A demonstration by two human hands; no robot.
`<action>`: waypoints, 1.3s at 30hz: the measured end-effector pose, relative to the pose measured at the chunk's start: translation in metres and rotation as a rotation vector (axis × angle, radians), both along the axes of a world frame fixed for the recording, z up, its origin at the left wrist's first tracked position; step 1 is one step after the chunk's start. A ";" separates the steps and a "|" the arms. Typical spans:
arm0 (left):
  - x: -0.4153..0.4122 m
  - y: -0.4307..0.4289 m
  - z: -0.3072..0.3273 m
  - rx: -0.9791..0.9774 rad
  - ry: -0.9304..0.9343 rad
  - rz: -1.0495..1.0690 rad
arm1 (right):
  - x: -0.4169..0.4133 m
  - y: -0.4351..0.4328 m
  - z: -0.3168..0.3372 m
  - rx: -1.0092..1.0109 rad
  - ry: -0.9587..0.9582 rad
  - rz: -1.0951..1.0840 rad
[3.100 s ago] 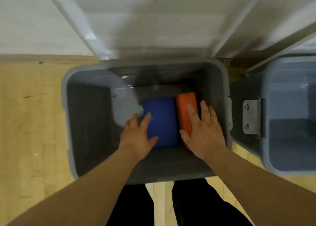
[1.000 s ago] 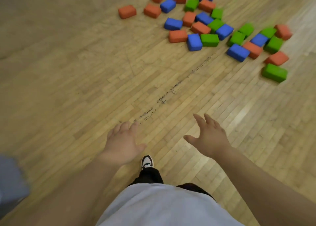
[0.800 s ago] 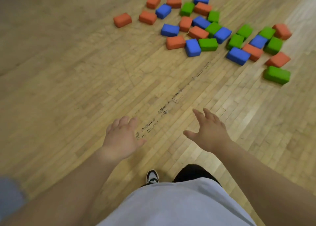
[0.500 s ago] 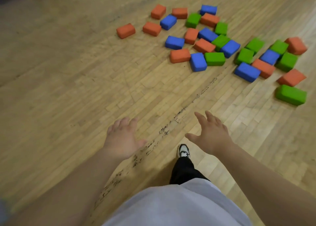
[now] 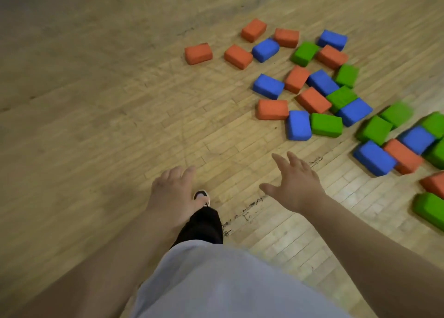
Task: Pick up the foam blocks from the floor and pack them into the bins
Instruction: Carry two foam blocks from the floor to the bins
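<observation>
Ahead, scattered foam blocks (image 5: 298,125) on wood floor (image 5: 96,101), left hand (image 5: 171,192), right hand (image 5: 296,185) outstretched

Three seconds back both hands pressed on blocks inside a grey bin; now the bin is out of view, and the left hand (image 5: 171,192) and right hand (image 5: 296,185) hang empty, fingers spread, over the wooden floor (image 5: 96,101). Over the last second the scattered foam blocks (image 5: 298,125) have drawn nearer and slid rightward, the outermost now cut by the frame edge. The shoe (image 5: 201,195) now shows just beside the left thumb.
</observation>
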State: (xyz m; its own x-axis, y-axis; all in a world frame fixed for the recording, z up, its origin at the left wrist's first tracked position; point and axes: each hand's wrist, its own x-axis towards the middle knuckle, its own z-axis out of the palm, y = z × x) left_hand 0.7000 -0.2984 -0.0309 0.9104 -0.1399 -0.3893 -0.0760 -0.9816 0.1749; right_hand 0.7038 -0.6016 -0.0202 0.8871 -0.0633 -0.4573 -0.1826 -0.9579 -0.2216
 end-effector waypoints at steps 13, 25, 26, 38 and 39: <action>0.358 0.052 0.007 0.079 0.069 -0.033 | 0.319 0.038 -0.005 -0.008 -0.004 -0.079; 0.630 -0.009 -0.018 0.138 0.109 0.044 | 0.615 -0.015 -0.030 0.016 0.007 0.012; 0.650 -0.016 -0.014 0.135 0.124 0.061 | 0.642 -0.022 -0.026 0.016 0.018 0.029; 0.881 -0.034 -0.021 0.058 0.104 0.159 | 0.924 -0.037 -0.016 -0.015 0.037 0.202; 0.906 -0.029 -0.028 0.047 0.103 0.154 | 0.946 -0.032 -0.022 -0.018 0.044 0.205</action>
